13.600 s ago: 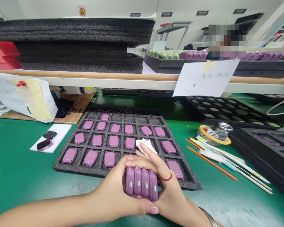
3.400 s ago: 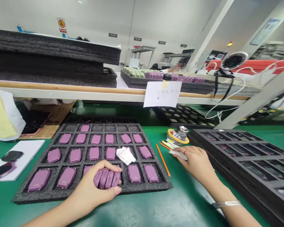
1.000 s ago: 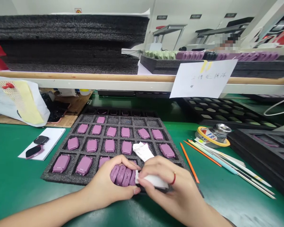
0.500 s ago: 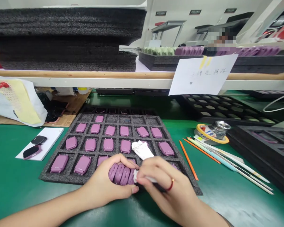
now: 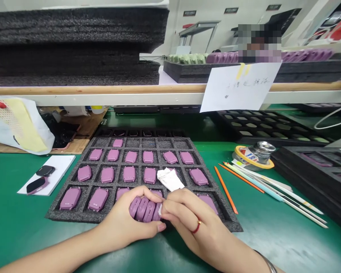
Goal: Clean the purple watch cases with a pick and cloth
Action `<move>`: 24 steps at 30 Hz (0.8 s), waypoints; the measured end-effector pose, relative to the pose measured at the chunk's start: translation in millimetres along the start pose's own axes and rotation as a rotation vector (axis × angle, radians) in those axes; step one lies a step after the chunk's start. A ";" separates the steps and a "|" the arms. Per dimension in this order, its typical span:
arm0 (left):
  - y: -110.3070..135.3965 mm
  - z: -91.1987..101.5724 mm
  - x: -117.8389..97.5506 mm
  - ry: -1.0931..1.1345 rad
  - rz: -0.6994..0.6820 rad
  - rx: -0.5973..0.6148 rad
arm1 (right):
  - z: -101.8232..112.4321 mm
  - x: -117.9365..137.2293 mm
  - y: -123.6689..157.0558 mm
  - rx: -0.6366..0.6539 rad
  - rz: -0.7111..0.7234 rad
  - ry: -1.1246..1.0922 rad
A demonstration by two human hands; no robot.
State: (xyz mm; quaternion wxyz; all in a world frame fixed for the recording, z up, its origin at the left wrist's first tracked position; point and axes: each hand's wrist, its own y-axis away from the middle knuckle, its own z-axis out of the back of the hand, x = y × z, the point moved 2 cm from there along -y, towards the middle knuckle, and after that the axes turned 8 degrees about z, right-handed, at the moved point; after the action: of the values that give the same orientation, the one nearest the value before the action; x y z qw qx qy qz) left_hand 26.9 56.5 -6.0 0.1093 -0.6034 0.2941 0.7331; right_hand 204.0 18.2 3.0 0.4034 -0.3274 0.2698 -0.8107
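The left hand (image 5: 127, 223) gripped four purple cases (image 5: 145, 209) in a row over the near part of the foam tray (image 5: 165, 143). The right hand (image 5: 193, 223) pinched what seemed a white scrap (image 5: 160, 209) against the end case, mostly hidden by its fingers. Too hard a push there could have skewed the row; a slackening left thumb could have let a case fall. Beyond, a crumpled white cloth (image 5: 170, 180) partly covered one seated case and, if snagged, might have shifted it.

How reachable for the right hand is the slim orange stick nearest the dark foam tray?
Probably yes: the slim orange stick lies uncovered on the green tabletop, though the right hand is busy at the rounded purple cases.
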 end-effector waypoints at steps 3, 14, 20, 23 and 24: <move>-0.4 0.2 0.7 -0.011 0.006 -0.007 | 1.8 -2.1 -0.1 -0.005 -0.008 0.005; 0.0 1.0 1.3 -0.035 -0.008 -0.006 | 0.1 0.3 -0.8 0.054 0.010 0.046; 2.5 1.7 7.4 0.079 -0.017 0.039 | 24.7 -32.8 6.4 -0.057 -0.195 0.158; 3.3 0.7 8.4 0.145 -0.016 0.043 | 59.1 -70.1 26.8 -0.085 -0.377 0.308; 3.2 0.3 8.3 0.145 -0.016 0.031 | 70.2 -82.3 34.8 -0.092 -0.434 0.356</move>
State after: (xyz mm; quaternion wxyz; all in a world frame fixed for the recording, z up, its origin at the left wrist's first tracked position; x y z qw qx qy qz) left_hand 22.9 52.5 -12.9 0.1029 -0.6557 0.3076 0.6818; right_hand 311.1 56.0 -2.2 0.1515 -0.2478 0.2963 -0.9099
